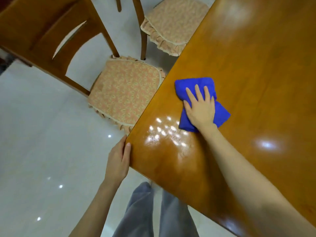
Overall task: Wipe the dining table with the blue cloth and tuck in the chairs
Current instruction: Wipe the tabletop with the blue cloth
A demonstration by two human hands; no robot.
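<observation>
**Cloth flat under right palm, both chairs out**

Cloth (196,86): lay bunched on the worktop (256,65), near its left edge and a little in from the corner nearest you. Your right hand (201,108) sat flat on top. Its fingers (198,93) were straight and slightly spread, pressing rather than gripping. Your left hand (118,161) rested against the corner rim, thumb and forefinger lying straight along it. It held nothing I could see; its other fingers were hidden.

Handling, as judged: the cloth looked soft, light and limp, with a thick pile. It should slide readily on that glossy varnish, so palm pressure is what moves it. Lifted by one edge, it would likely flop open. Press through the middle of the bundle.

Lie: the bundle's long axis ran away from you, roughly in line with your fingers and at a slant to the left edge. One lobe lay ahead of the fingertips, and two flared out either side of the wrist.

Chairs: the near chair (124,93) stood pulled out on the floor (42,134), seat front just under the edge, back turned away from the worktop. The far chair (172,26) stood likewise. Both looked stiff, wooden and probably weighty. Take each by the back's top rail and push square to the edge. Neither was tucked in yet.
</observation>
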